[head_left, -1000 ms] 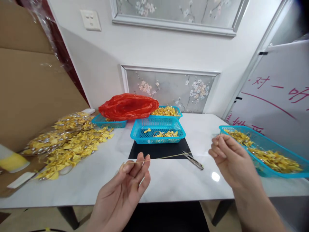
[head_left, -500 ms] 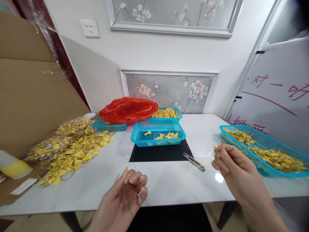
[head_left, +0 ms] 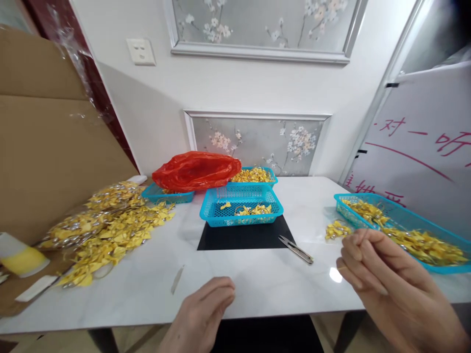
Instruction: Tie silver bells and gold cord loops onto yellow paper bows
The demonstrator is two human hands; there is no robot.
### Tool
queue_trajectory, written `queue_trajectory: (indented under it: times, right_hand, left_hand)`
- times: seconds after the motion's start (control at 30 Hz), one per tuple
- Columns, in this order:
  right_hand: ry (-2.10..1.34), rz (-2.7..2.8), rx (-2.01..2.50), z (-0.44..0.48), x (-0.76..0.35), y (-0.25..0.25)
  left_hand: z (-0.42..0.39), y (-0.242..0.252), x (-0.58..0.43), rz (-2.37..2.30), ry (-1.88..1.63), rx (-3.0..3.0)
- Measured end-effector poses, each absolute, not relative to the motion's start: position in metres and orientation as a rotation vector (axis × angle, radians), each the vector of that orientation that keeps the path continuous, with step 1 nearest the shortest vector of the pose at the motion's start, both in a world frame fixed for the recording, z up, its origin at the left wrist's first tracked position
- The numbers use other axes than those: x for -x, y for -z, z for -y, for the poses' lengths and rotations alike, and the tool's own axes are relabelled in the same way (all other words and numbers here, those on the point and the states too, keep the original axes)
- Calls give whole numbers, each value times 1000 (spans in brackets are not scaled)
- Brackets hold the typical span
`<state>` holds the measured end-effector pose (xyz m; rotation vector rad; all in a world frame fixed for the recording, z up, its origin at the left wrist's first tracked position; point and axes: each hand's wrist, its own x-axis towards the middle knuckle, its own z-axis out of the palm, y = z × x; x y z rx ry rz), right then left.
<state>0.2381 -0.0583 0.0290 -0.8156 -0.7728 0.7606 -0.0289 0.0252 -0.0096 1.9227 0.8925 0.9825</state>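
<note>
Over the front edge of the white table, my left hand [head_left: 206,310] is closed with its fingers curled together; whatever they hold, if anything, is hidden. My right hand [head_left: 386,282] is pinched in front of the right-hand basket, and nothing I can name shows at its fingertips. Just beyond it lies a small pile of yellow bows [head_left: 336,229] on the table. Thread snips [head_left: 296,249] rest between the hands, partly on a black mat [head_left: 241,238]. Yellow bow pieces [head_left: 254,211] sit in the blue middle basket [head_left: 241,221].
On the left is a large heap of yellow bows with silvery beads [head_left: 110,235], beside a yellow thread cone [head_left: 24,257]. A red plastic bag [head_left: 195,170] covers part of a blue basket [head_left: 172,197]. Another blue basket [head_left: 437,268] holds more bows at right.
My left hand has turned over and its fingers have closed in, shifting right. My right hand has moved right and nearer, uncovering the small pile of bows.
</note>
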Motion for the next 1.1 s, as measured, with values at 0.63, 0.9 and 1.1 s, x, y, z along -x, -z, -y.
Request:
queue_trajectory:
  times: [0.63, 0.9, 1.1]
  right_hand:
    - [-758, 703, 800, 72, -245, -23]
    - [-757, 722, 836, 69, -245, -19]
    - [-758, 706, 797, 70, -248, -17]
  left_hand:
    - [-17, -8, 33, -1023, -1239, -1501]
    - [-17, -19, 48, -815, -1203, -1055]
    - [-22, -10, 54, -902, -1197, -1194]
